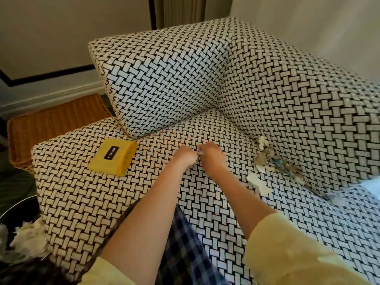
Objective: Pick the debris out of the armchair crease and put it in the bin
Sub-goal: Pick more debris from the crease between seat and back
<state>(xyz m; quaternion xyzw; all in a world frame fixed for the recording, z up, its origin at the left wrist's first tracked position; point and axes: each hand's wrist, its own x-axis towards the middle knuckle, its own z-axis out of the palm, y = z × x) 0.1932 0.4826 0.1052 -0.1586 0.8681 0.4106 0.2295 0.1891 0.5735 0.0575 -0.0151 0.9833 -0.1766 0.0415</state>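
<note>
The black-and-white woven armchair (164, 79) fills the view, its seat under both hands. Far left of the fingers (208, 146), on the floor, lies a wicker basket (55, 122). Nearer the person on that side stands the dark bin (14, 209), holding pale scraps. A yellow box (113, 156) lies just left of the fingers. Debris (267, 156) fills the crease to their right. The left hand (186, 156) and right hand (212, 158) meet, fingers curled and pinching a small pale scrap (200, 151).
</note>
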